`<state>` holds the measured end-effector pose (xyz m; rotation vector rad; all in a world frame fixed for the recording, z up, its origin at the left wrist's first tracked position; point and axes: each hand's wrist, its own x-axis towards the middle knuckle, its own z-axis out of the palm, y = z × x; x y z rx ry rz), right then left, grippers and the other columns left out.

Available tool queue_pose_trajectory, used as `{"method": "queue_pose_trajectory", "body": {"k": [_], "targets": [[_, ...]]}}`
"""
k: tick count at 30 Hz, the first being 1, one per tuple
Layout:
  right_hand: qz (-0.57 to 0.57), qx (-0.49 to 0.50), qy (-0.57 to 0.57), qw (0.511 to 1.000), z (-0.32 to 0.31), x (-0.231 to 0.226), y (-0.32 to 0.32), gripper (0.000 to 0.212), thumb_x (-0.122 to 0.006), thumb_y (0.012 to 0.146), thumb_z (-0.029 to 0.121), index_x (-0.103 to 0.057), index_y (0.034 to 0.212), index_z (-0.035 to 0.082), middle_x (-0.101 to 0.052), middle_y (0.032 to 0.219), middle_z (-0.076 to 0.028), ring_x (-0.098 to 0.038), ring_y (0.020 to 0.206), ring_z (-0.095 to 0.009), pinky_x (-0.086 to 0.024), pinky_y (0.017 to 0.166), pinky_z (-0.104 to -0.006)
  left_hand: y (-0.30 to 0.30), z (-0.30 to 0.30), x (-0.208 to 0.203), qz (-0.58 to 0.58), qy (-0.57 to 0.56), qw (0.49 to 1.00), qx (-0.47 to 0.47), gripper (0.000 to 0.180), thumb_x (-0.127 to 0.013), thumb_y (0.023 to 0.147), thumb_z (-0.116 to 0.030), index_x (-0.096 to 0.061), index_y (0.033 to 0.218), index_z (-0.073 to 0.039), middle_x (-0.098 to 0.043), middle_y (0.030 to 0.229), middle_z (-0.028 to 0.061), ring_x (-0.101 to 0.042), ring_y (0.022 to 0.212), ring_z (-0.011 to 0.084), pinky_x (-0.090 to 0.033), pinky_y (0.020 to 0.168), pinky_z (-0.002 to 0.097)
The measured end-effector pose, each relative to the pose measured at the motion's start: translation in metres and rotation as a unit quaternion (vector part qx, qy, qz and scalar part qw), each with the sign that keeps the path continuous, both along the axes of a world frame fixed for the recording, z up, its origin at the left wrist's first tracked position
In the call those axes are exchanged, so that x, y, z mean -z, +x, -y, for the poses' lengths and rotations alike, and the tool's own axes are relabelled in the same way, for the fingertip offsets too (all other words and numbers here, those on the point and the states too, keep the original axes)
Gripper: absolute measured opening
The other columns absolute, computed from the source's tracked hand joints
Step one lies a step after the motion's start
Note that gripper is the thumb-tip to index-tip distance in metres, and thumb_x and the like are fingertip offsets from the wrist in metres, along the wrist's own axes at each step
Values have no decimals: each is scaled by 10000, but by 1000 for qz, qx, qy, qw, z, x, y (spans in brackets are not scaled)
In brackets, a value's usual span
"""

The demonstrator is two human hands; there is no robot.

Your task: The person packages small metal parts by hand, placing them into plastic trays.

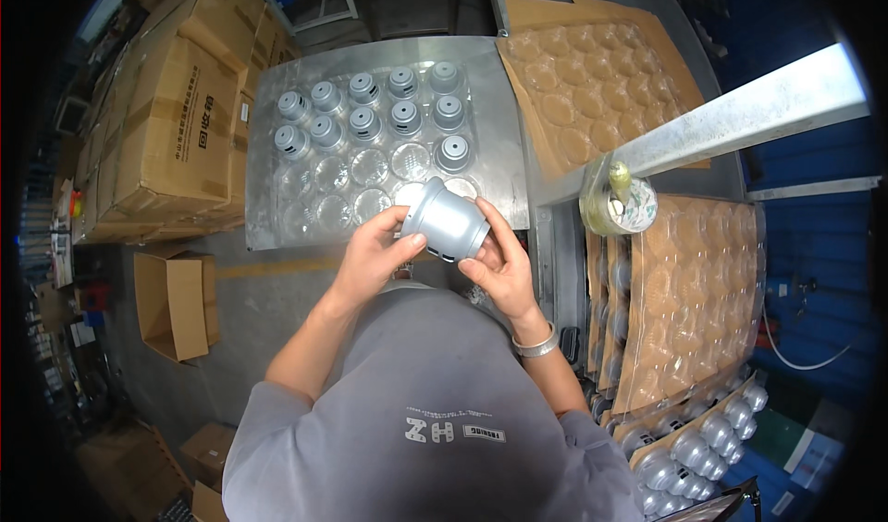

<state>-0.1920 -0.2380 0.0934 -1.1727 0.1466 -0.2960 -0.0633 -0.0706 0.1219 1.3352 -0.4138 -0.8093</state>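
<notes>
Centre of the frame: I hold one grey metal cup-shaped housing (446, 219) between both hands, just below the clear blister tray (277, 106). My left hand (370, 249) grips its narrower end with fingers curled round it; my right hand (499, 258) cups the wide rim from below, thumb and fingertips pressed to the wall. Both hands are closed on the part; neither is spread wide.

Risk, as I judge it: the housing is smooth and tapered and held only by fingertip pressure, so a loosened grip could let it slide and drop onto the tray below, denting it or knocking the seated housings (388, 106) out of their pockets. The tray is thin and flexible-looking; pressing a part in off-centre could buckle a pocket. Many lower pockets are unfilled, so the part could also tip over if set down crooked.

Packages and signs by place:
- Left of the frame: stacked brown cardboard cartons (176, 124), closed, with dark print on their sides.
- Lower left: an open brown carton (176, 305) on the floor, with more cartons at the bottom edge.
- Upper right: brown moulded tray sheets (601, 78), round pockets visible.
- Right: further brown sheets (684, 291) under clear film, with filled trays of grey housings (694, 443) at lower right.
- Right of centre: a tape roll (618, 203) on a pale metal bar (740, 115).
- Bottom centre: small white lettering on my grey shirt (425, 393).
</notes>
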Motion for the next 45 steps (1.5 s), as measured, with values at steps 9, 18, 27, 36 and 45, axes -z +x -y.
{"method": "queue_pose_trajectory", "body": {"k": [9, 18, 27, 36, 45], "targets": [[5, 4, 44, 999, 9, 11, -6, 735, -667, 941, 103, -243, 1517, -70, -368, 1497, -241, -399, 1388, -311, -355, 1127, -399, 4, -4, 20, 81, -34, 994, 63, 243, -681, 911, -103, -647, 1126, 6, -648, 1060, 36, -589, 1009, 121, -471, 892, 296], [27, 35, 20, 999, 9, 9, -6, 742, -667, 938, 95, -236, 1514, -82, -369, 1499, -237, -399, 1387, -300, -320, 1151, -411, 10, 5, 7, 44, 19, 997, 66, 229, -680, 890, -64, -669, 1108, 8, -651, 1110, 60, -590, 1039, 142, -465, 924, 318], [9, 40, 48, 998, 12, 6, -8, 739, -673, 928, 64, -243, 1510, -89, -381, 1479, -246, -410, 1375, -296, -359, 1123, -398, 14, 13, 2, 95, 19, 991, 92, 273, -710, 874, -76, -670, 1129, 15, -665, 1125, 78, -592, 1078, 162, -450, 964, 320], [18, 44, 40, 998, 14, 9, -8, 720, -656, 941, 82, -243, 1506, -92, -349, 1501, -246, -402, 1380, -295, -336, 1133, -396, 18, 13, 9, 55, 24, 993, 104, 263, -702, 874, -69, -681, 1120, 21, -677, 1108, 76, -596, 1067, 150, -459, 949, 306], [-28, 55, 69, 996, 13, 9, -10, 635, -620, 976, 163, -319, 1472, -95, -469, 1405, -226, -469, 1313, -267, -361, 1105, -379, 17, 19, -4, 30, 55, 993, 102, 310, -666, 918, -95, -644, 1201, 30, -668, 1120, 71, -605, 1027, 145, -480, 917, 301]]}}
